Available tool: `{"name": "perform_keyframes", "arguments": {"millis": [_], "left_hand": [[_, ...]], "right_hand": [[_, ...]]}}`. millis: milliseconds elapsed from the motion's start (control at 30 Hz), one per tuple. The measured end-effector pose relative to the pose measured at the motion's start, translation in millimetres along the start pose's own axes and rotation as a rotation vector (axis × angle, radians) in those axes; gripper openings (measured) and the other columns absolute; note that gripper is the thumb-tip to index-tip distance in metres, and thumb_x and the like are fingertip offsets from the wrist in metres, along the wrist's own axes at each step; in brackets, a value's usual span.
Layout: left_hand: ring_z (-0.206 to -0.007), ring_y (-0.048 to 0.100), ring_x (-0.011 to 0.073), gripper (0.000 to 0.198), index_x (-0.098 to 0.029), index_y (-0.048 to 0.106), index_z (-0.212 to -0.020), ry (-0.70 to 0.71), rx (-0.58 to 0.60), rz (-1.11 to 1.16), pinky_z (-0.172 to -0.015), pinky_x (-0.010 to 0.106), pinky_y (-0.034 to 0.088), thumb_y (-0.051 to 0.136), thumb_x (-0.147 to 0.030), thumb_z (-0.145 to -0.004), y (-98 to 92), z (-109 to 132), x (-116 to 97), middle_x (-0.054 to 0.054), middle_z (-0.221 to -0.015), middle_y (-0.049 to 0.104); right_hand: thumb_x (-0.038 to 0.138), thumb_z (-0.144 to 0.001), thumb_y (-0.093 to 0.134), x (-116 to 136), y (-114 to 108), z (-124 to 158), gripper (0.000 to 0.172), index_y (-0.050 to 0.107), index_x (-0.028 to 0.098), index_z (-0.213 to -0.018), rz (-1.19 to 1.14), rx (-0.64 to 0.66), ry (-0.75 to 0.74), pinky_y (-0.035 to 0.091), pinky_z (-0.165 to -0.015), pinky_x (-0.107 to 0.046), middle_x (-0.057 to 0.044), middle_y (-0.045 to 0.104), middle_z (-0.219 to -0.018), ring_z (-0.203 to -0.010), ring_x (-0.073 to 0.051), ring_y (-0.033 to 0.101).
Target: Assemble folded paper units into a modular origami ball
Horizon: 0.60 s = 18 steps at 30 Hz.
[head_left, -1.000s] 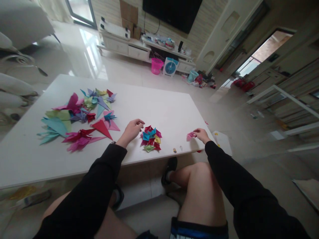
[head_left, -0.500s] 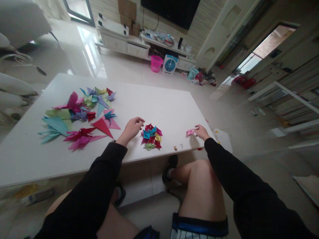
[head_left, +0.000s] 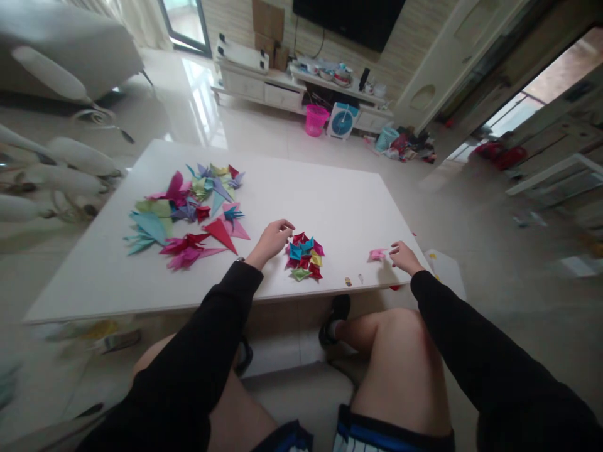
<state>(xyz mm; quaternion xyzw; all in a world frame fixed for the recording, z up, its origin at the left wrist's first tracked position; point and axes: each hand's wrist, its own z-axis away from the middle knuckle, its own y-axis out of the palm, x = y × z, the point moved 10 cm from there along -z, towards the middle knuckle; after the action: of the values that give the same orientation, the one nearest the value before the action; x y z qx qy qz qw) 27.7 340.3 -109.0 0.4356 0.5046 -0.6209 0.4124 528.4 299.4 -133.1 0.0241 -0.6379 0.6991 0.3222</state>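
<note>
Working along the near edge of the desk (head_left: 339,201), I have my right hand (head_left: 402,256) close to the near right corner. Its fingertips meet the right end of a small pink folded piece (head_left: 377,254). I cannot tell whether they pinch the paper or only press on it. The piece lies flat on the desk, well apart from everything else. As far as I can judge, its long axis runs roughly parallel to the near edge. One end is at my fingertips and the other points left, toward the small pile (head_left: 305,256). The folds are too small for me to read which end is the tip.

For this kind of handling I would go lightly. I would take the piece by one edge with thumb and forefinger and avoid pressing down on the middle, so the creases do not flatten or spring open. I would also lift rather than drag, since the smooth desk lets paper slide toward the edge.

Two tiny scraps (head_left: 348,281) sit just inside the near edge, between the pink piece and the pile. The pile is a tight cluster of red, blue, yellow and green folded units. My left hand (head_left: 273,240) rests at its far left side with the fingers loosely curled and the tips just touching it, and it holds nothing that I can see.

Farther off, toward the far left corner, a wide spread of larger folded shapes (head_left: 188,213) covers the desk, with a red triangle (head_left: 220,233) nearest to my left hand.
</note>
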Motion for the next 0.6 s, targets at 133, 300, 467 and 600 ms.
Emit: {"name": "perform_keyframes", "arguments": {"millis": [133, 300, 467, 600], "left_hand": [[-0.068, 0.062, 0.0154, 0.023, -0.015, 0.069, -0.092, 0.013, -0.007, -0.035, -0.068, 0.028, 0.048, 0.051, -0.019, -0.080, -1.0, 2.8, -3.7, 0.006, -0.083, 0.069], [-0.079, 0.065, 0.0198, 0.023, -0.015, 0.071, -0.096, 0.021, -0.107, -0.245, -0.075, 0.031, 0.048, 0.054, -0.021, -0.083, -28.5, 3.3, -6.2, 0.009, -0.089, 0.072], [-0.103, 0.067, 0.0271, 0.035, -0.010, 0.068, -0.113, -0.100, -0.206, -0.421, -0.090, 0.035, 0.048, 0.056, -0.027, -0.084, -75.4, 2.0, 26.2, 0.018, -0.110, 0.072], [-0.117, 0.063, 0.0327, 0.037, -0.010, 0.068, -0.110, -0.194, -0.271, -0.445, -0.100, 0.039, 0.045, 0.061, -0.027, -0.078, -103.9, 2.8, 61.0, 0.021, -0.114, 0.070]], "right_hand": [[0.011, -0.071, 0.062, 43.2, -15.1, -3.4, 0.039, 0.060, 0.017, -0.110, 0.136, -0.170, -0.141, 0.045, -0.068, -0.029, -0.009, 0.071, -0.095, -0.074, -0.019, 0.061], [0.018, -0.077, 0.059, 153.0, -9.5, 28.0, 0.032, 0.062, 0.020, -0.108, 0.122, -0.180, -0.378, 0.044, -0.071, -0.031, -0.008, 0.072, -0.098, -0.072, -0.019, 0.059], [0.024, -0.081, 0.059, 254.0, 13.3, 96.8, 0.028, 0.061, 0.020, -0.109, -0.091, -0.075, -0.607, 0.047, -0.069, -0.032, -0.009, 0.072, -0.100, -0.064, -0.016, 0.057], [0.028, -0.084, 0.059, 290.1, 58.2, 138.6, 0.024, 0.060, 0.022, -0.107, -0.292, 0.052, -0.699, 0.049, -0.065, -0.031, -0.006, 0.070, -0.101, -0.064, -0.016, 0.059]]}}
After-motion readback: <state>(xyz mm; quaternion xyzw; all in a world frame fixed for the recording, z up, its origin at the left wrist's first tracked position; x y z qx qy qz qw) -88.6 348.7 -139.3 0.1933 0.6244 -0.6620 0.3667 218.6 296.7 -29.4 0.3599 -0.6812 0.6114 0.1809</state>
